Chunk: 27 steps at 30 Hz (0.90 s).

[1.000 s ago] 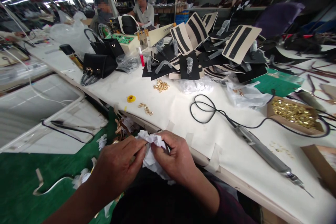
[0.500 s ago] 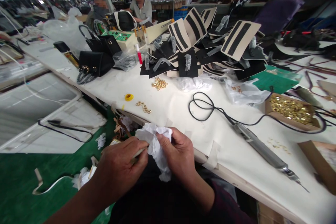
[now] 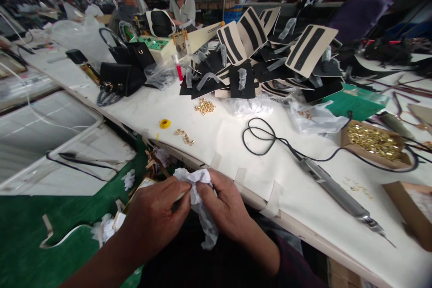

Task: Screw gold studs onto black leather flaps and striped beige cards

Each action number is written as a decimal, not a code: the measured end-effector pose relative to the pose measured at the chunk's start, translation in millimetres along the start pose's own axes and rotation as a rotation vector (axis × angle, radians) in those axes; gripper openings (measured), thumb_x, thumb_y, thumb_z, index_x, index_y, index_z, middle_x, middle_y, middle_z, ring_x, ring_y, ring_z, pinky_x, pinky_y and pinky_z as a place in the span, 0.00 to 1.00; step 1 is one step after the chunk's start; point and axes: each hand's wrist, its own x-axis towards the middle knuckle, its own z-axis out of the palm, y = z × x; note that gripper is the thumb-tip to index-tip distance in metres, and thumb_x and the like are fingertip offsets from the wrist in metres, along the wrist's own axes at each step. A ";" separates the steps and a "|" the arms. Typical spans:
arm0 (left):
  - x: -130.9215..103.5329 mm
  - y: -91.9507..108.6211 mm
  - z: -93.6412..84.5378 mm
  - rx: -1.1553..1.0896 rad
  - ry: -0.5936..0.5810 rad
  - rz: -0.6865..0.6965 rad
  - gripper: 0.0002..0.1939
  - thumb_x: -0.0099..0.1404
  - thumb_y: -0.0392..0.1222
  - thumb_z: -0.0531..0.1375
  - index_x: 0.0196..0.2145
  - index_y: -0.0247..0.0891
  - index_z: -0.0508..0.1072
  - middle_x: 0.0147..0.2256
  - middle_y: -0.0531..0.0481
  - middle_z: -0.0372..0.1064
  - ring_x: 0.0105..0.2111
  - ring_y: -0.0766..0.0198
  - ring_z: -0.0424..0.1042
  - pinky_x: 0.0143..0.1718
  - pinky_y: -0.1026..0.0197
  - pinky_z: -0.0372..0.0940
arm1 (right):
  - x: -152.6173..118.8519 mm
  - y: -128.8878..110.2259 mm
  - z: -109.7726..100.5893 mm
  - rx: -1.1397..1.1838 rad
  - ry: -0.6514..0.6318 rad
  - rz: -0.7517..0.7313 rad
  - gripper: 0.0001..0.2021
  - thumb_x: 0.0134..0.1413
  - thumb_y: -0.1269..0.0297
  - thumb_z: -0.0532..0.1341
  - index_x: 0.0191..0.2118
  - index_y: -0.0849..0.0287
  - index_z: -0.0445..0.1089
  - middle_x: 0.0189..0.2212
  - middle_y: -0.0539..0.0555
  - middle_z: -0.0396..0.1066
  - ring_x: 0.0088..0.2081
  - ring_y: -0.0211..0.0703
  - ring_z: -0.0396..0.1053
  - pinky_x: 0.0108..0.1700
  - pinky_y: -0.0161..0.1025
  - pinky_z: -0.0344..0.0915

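Observation:
Crumpled white tissue paper [image 3: 204,222] hangs between my two hands, over my lap at the table's near edge. My right hand [image 3: 227,202] is closed on it, thumb pressed on the paper. My left hand [image 3: 155,210] is pinched round a thin pale piece whose end meets the paper; most of that piece is hidden by my fingers. Beyond my hands, small gold rings [image 3: 184,137], a yellow roll [image 3: 165,123] and a heap of gold hardware [image 3: 205,106] lie on the white table [image 3: 219,132].
A grey electric screwdriver [image 3: 340,191] with a black cable lies at right, near a box of gold parts [image 3: 374,141]. Black and beige panels [image 3: 243,81] are piled behind. Black handbags [image 3: 121,78] stand at left, above a white bin [image 3: 67,157]. A person [image 3: 182,6] sits beyond.
Both hands have drawn slightly closer together. My right hand has moved a little left and down, and the paper is more bunched, its loose end hanging lower.

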 end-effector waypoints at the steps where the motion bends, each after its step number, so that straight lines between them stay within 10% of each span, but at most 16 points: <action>1: 0.2 -0.9 -0.3 0.007 -0.003 0.002 0.07 0.70 0.33 0.58 0.36 0.39 0.76 0.29 0.51 0.74 0.30 0.64 0.75 0.35 0.63 0.67 | 0.3 -1.9 -1.3 0.005 -0.033 -0.002 0.08 0.66 0.66 0.55 0.35 0.58 0.69 0.33 0.50 0.69 0.36 0.40 0.66 0.41 0.35 0.63; 14: -4.2 -2.1 4.6 0.072 -0.043 0.078 0.12 0.71 0.32 0.57 0.28 0.40 0.70 0.25 0.53 0.67 0.26 0.63 0.70 0.32 0.60 0.62 | 6.2 8.8 -0.4 -0.134 -0.007 -0.034 0.07 0.47 0.76 0.57 0.22 0.60 0.62 0.21 0.43 0.57 0.25 0.31 0.56 0.28 0.29 0.51; 27: -3.2 -2.5 2.0 0.007 -0.063 0.113 0.09 0.71 0.31 0.58 0.33 0.39 0.73 0.26 0.53 0.69 0.27 0.64 0.72 0.32 0.61 0.62 | 2.8 15.3 -1.8 -0.129 -0.048 0.036 0.11 0.42 0.76 0.57 0.27 0.61 0.76 0.22 0.46 0.68 0.25 0.33 0.63 0.28 0.29 0.56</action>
